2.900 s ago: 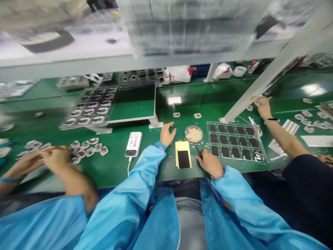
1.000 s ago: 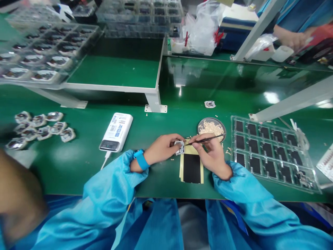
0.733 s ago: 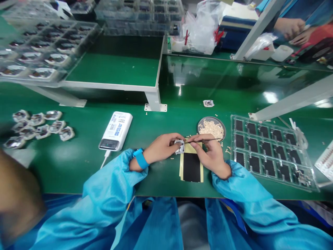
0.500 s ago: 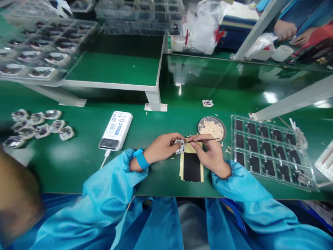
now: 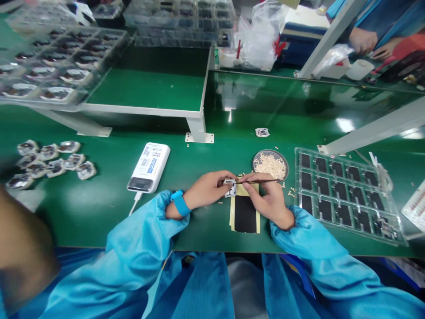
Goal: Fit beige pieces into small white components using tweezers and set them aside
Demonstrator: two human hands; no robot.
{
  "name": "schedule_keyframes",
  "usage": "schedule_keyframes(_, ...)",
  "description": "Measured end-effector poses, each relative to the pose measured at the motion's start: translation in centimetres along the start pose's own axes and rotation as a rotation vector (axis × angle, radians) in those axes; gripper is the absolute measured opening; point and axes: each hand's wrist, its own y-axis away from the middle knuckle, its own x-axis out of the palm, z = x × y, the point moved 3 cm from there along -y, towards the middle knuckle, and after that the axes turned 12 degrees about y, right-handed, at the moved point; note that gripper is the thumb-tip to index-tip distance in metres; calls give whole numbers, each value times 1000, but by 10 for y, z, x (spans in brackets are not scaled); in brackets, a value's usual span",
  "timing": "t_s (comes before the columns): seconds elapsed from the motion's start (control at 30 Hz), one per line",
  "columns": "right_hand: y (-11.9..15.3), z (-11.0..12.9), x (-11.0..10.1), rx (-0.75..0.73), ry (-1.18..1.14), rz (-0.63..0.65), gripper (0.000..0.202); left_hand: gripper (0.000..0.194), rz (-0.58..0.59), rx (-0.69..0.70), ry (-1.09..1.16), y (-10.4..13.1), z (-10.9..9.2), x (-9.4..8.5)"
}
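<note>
My left hand grips a small white square housing between thumb and fingers, just above a yellow-edged black sheet. Dark thin tweezers are pinched in my right hand, their tip at the housing. What the tip touches is too small to tell. Behind my right hand stands a round dish of small pale pieces, with a few such pieces scattered around it. Another white housing lies farther back.
A clear tray with black pieces sits at the right. To the left are a white power bank with a cable and several housings. A raised shelf holds trays. Another person's hands show at back right.
The view has shifted very slightly. Both hands stay in nearly the same place, still holding the housing and the tweezers. The lone housing farther back appears slightly more to the left.
</note>
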Motion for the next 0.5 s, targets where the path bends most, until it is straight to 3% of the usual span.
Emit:
schedule_keyframes(0.23, 3, 0, -4, 36, -76, -49, 21, 33, 27, 35, 160, 1, -8, 2)
schedule_keyframes(0.5, 0, 6, -11, -53, -216, -123, 26, 39, 80, 32, 313, 3, -18, 6)
